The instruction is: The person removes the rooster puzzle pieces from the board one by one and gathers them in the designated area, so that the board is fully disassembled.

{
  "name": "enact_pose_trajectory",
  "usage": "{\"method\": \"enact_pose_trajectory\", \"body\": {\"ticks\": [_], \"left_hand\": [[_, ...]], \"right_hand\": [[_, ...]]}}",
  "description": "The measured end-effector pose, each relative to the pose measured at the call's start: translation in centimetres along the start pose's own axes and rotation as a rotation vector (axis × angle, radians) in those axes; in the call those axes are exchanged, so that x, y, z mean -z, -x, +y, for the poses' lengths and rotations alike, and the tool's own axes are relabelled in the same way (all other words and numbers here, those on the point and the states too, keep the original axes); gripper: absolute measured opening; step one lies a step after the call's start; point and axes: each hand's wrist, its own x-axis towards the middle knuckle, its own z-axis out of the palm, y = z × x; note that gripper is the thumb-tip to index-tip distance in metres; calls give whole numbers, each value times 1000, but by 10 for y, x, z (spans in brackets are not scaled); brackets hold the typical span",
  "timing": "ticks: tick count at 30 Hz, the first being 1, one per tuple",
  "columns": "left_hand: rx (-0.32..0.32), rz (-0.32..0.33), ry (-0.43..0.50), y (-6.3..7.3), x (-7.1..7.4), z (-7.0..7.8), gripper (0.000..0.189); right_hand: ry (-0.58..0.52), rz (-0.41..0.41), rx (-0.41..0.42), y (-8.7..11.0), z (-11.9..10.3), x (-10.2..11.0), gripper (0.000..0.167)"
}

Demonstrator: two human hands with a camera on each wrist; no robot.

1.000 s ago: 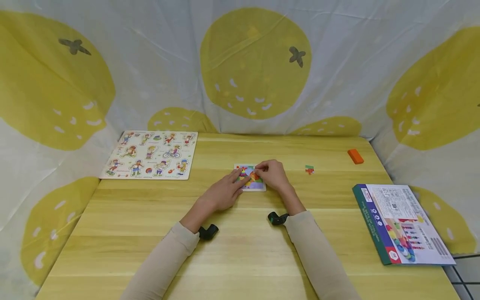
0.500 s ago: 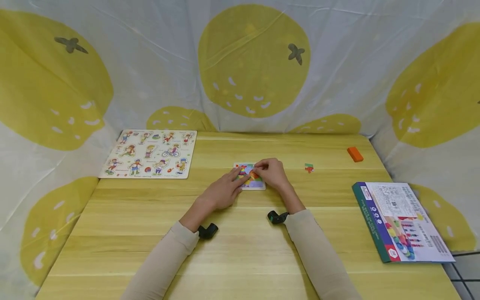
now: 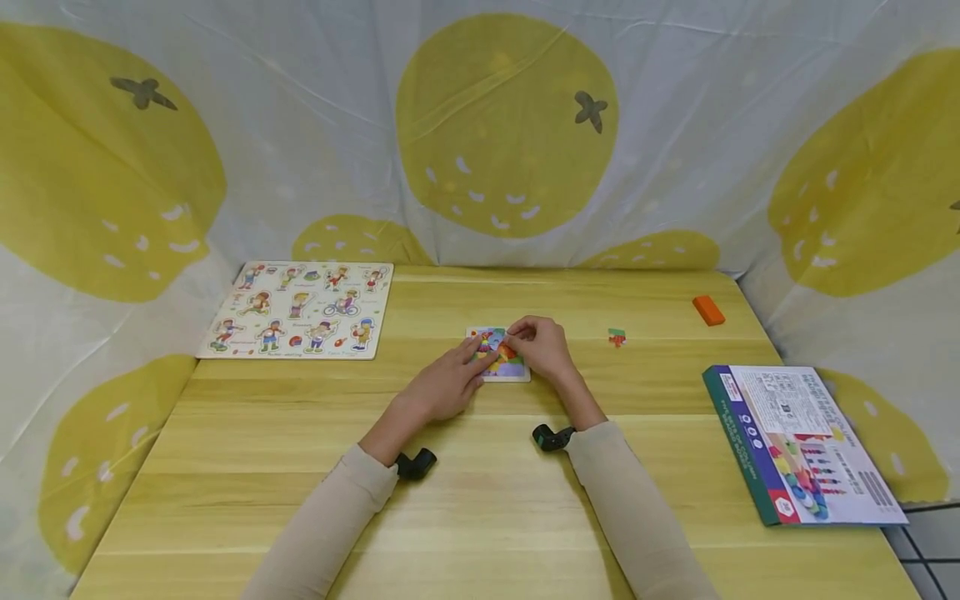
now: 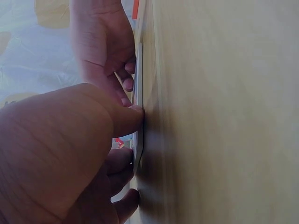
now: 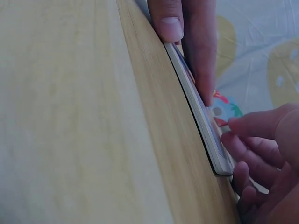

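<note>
Fingers of the left hand (image 3: 444,387) extended, fairly straight, laid over the left side of a small puzzle board (image 3: 517,377), centre of frame; thumb on its near edge, no clear grip seen. Right hand (image 3: 544,347) has thumb and index nearly closed, pinching a small reddish piece (image 5: 220,122) at the board's right side; other fingers loosely bent. Whether the piece is seated, can't tell from here.

Nearest, at the bottom of the frame: beige cloth sleeves (image 3: 633,508), matte, creased at the cuffs, a black wrist camera (image 3: 417,464) by the left cuff. Table (image 3: 480,500) is yellowish wood-grain, smooth, with lengthwise seams. Lower right: flat rectangular box (image 3: 806,450), glossy print, green side. Puzzle board itself: thin slab, pale rim, rounded corners, bright printed picture.

Further back, right of centre, a red-and-green puzzle bit (image 3: 617,337), too small to say if one piece or several. Upper left, larger pale board (image 3: 378,310) with cutout figures. Upper right, orange oblong block (image 3: 708,310). Behind all, wrinkled white cloth (image 3: 345,125), big yellow fruit print.

Versus a second ago: hands practically unchanged, same pinch, same board spot; whole view just slightly shifted.
</note>
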Motion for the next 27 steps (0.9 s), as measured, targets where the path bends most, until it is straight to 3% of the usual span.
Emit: {"method": "enact_pose_trajectory", "body": {"ticks": [5, 12, 17, 27], "left_hand": [[-25, 5, -42, -1, -1, -1, 52], [-8, 7, -25, -1, -1, -1, 51], [-6, 7, -20, -2, -3, -1, 51], [-15, 24, -29, -2, -4, -2, 51]], "right_hand": [[-34, -2, -6, 0, 1, 1, 8], [-99, 21, 1, -1, 3, 14, 11], [-71, 58, 3, 0, 7, 33, 11], [-37, 99, -72, 9, 26, 78, 15]]}}
